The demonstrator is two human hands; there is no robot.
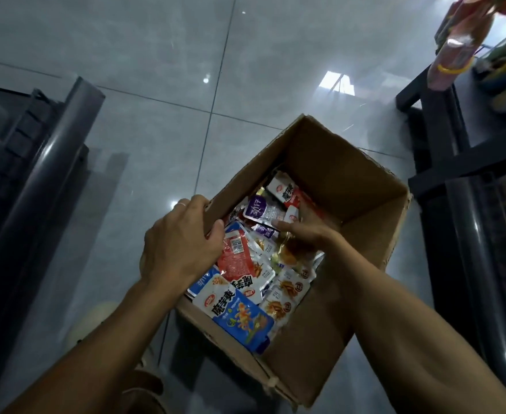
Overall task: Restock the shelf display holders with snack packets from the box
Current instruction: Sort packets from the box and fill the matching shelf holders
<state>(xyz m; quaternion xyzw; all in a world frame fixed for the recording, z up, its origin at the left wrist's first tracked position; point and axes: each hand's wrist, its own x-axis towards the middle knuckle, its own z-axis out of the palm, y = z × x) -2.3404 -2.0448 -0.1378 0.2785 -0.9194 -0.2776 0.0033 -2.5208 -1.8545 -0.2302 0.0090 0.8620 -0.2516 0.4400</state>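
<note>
An open cardboard box (362, 186) stands on the floor, tilted, with several mixed snack packets inside: blue (242, 319), red (236, 258), purple (256, 209) and clear ones with orange print (284, 297). My left hand (183, 243) grips the box's left wall, thumb inside the rim. My right hand (302, 231) reaches down into the box, its fingers lying among the packets in the middle. Whether it holds a packet is hidden.
Grey tiled floor (186, 70) lies beyond the box. A dark shelf unit (466, 162) stands at the right, with hanging snack packs (457, 46) at its top. Another dark rack (42, 150) rises at the left.
</note>
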